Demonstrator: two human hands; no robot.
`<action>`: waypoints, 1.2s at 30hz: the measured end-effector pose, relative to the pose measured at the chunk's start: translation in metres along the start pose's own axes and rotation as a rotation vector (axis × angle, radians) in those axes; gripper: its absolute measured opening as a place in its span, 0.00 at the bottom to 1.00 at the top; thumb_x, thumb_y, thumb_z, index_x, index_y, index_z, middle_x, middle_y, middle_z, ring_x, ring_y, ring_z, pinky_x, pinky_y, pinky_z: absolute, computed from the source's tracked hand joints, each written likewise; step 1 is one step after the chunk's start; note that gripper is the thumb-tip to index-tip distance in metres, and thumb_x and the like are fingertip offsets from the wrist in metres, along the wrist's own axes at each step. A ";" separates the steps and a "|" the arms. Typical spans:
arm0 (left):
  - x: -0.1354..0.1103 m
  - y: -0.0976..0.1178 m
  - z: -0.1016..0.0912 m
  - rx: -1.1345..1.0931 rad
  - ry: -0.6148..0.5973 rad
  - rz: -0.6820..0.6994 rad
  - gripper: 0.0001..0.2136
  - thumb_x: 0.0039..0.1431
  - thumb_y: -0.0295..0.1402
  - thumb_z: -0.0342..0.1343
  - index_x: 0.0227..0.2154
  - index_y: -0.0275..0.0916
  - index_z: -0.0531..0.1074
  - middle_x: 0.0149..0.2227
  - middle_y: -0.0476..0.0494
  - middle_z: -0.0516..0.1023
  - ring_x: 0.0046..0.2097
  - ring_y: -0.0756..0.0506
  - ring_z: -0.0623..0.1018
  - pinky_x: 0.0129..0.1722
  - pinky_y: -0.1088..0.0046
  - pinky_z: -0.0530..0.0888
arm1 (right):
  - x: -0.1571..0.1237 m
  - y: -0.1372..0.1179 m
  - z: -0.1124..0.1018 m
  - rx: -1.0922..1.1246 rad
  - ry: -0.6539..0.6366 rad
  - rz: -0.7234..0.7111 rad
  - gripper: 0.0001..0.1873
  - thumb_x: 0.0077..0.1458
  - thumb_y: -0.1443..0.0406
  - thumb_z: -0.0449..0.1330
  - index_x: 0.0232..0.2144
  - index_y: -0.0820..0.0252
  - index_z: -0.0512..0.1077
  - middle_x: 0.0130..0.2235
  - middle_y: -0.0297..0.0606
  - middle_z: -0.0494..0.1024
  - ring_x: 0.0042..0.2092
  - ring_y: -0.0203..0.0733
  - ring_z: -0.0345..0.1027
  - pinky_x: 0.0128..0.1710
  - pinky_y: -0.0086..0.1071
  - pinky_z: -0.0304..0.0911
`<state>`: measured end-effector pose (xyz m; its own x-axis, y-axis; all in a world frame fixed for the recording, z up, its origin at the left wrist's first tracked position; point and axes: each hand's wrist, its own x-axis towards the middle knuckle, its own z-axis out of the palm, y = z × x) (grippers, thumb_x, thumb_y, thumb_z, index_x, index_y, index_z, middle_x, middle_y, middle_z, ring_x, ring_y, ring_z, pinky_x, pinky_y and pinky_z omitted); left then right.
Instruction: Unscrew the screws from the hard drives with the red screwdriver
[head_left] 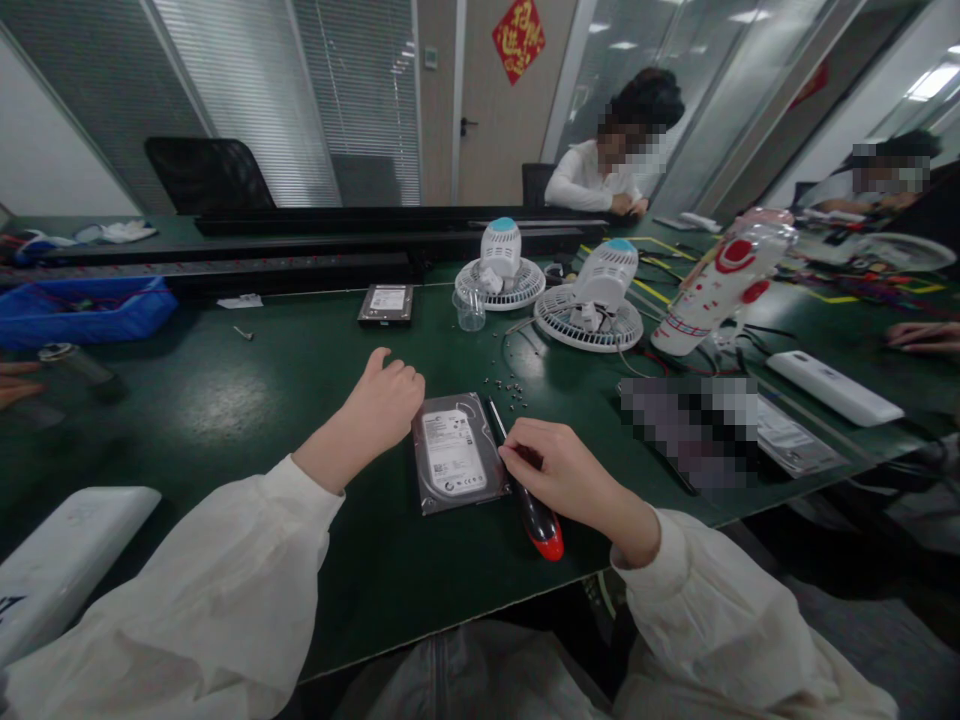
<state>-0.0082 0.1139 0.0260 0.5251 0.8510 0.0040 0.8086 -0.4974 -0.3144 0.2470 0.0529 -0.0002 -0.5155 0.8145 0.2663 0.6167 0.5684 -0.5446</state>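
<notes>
With the right hand (566, 480) gripping the screwdriver (525, 490), the left hand (386, 395) (fingers curled, empty) is barely steadying the hard drive (454, 455) near the worktop's front edge, risking a slip.

Hard drive (455, 455) by the hands: white label w/ print, too small to read. Red door sign (518, 38) behind it: gold Chinese chars, illegible. 2nd drive (386, 303) label: unreadable too.

Dark green tabletop (225, 400). Hard drive (456, 462), label up, lying flat near the front edge. Left hand (384, 400) loosely curled, resting at the drive's left edge. Right hand (559, 472) gripping a screwdriver (534, 510) with black-and-red handle, shaft along the drive's right edge. Loose screws (506, 383) just beyond. Second hard drive (386, 302), clear cup (469, 308) and two small fans (501, 268) (594, 305) farther back.
</notes>
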 end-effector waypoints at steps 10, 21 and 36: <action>0.002 0.011 -0.007 0.035 -0.041 -0.071 0.15 0.63 0.18 0.52 0.46 0.28 0.81 0.45 0.27 0.85 0.52 0.33 0.82 0.67 0.46 0.63 | 0.001 0.002 0.001 0.005 -0.003 0.003 0.12 0.66 0.70 0.59 0.28 0.63 0.73 0.30 0.34 0.73 0.31 0.34 0.65 0.34 0.29 0.57; 0.009 0.024 -0.022 0.005 -0.103 -0.190 0.08 0.62 0.24 0.58 0.37 0.35 0.83 0.39 0.34 0.86 0.44 0.35 0.82 0.61 0.47 0.66 | -0.001 -0.002 0.000 -0.012 -0.023 0.012 0.11 0.66 0.70 0.59 0.29 0.62 0.73 0.31 0.34 0.73 0.31 0.34 0.64 0.34 0.29 0.57; 0.010 -0.001 -0.013 -0.215 -0.126 -0.221 0.08 0.63 0.29 0.56 0.38 0.37 0.81 0.41 0.31 0.86 0.45 0.33 0.83 0.52 0.49 0.74 | -0.004 -0.002 -0.003 -0.028 -0.002 -0.020 0.12 0.68 0.68 0.60 0.29 0.62 0.72 0.31 0.33 0.72 0.32 0.34 0.65 0.34 0.29 0.58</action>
<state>-0.0001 0.1205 0.0382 0.3049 0.9496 -0.0721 0.9437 -0.3115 -0.1115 0.2491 0.0488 0.0022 -0.5292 0.8024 0.2757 0.6226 0.5880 -0.5163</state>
